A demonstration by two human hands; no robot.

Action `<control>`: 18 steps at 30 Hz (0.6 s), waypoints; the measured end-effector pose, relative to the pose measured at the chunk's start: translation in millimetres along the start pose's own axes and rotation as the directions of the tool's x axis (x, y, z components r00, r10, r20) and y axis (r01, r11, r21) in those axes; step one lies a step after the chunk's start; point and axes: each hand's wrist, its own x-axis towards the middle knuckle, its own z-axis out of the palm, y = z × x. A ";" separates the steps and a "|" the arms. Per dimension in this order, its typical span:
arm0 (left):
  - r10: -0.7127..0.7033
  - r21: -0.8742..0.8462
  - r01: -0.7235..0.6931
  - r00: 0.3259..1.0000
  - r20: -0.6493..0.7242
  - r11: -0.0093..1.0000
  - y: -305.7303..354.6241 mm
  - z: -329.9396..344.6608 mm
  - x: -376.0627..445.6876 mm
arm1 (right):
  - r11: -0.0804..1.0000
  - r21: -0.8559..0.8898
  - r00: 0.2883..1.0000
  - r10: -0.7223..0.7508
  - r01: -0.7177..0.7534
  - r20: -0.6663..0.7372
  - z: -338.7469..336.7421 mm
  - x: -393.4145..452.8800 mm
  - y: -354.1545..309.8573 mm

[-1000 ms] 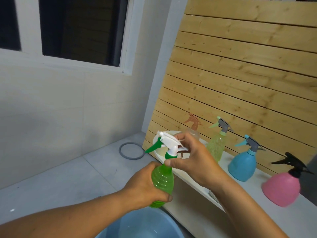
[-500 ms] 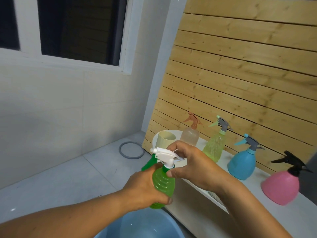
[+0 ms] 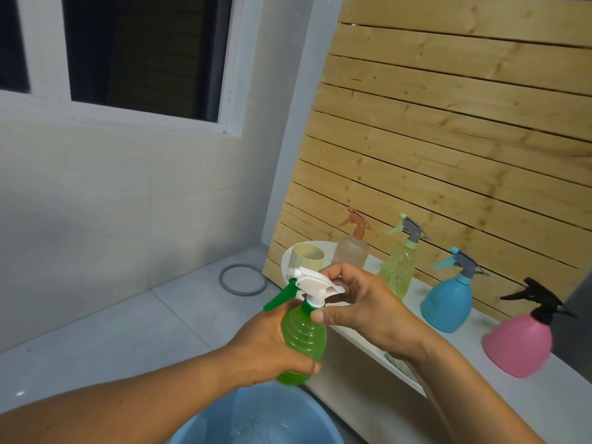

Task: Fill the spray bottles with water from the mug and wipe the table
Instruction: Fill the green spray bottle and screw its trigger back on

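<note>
Upright, the green spray bottle (image 3: 303, 334) sits gripped in the left hand (image 3: 266, 347), right-hand fingers (image 3: 333, 277) pinching its white sprayer head (image 3: 315, 283).

Spray head (image 3: 315, 282) lower, onto bottle (image 3: 302, 334).

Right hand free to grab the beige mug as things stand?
Probably not yet: the right hand grips the spray head of the green bottle. The beige mug stands just behind it, nothing between.
</note>
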 end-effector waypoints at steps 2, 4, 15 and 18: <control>0.003 -0.007 -0.003 1.000 0.005 1.000 -0.3 0.3 -0.9 | 1.000 -0.021 1.000 0.007 -0.007 -0.001 0.4 0.0 0.5; 0.008 -0.008 -0.008 1.000 0.000 1.000 -0.9 1.4 -0.7 | 0.997 -0.073 1.000 0.022 -0.024 -0.023 1.0 0.3 -1.3; 0.005 -0.006 -0.005 1.000 -0.009 1.000 -1.5 3.5 0.9 | 0.993 -0.119 1.000 -0.003 0.005 0.022 -0.6 -1.4 -6.1; 0.005 -0.023 -0.005 1.000 0.007 1.000 0.6 1.6 -0.5 | 0.999 -0.045 1.000 -0.018 0.019 0.015 -0.2 -2.2 -2.8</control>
